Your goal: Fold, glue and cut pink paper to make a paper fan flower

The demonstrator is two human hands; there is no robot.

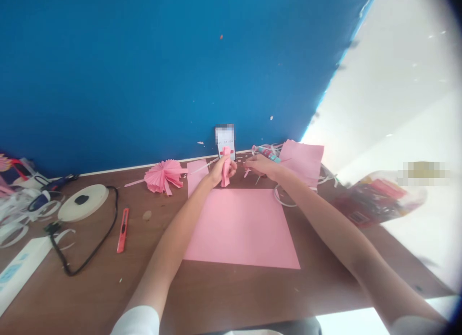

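Upright in my left hand (218, 172) is a narrow folded strip of pink paper (225, 173), gripped between closed fingers. A thin white strip also sticks out beside that hand. To its right, my right hand (263, 166) is closed, fingertips pointing down and left. A small pink piece (247, 173) shows at those fingertips; its exact kind is too small to tell. Below both hands a large pink paper sheet (241, 229) lies flat on the table. Left of my hands rests a pleated pink paper rosette (164, 176), with a smaller pink sheet (197, 173) beside it.
A phone (225, 134) leans on the blue wall (144, 75). On the brown table's left are a red cutter knife (123, 230), a round white device (83, 203) with black cable, a power strip (21, 272) and curled white strips (14, 219). Right: pink sheets (305, 159), a plastic bag (378, 198).
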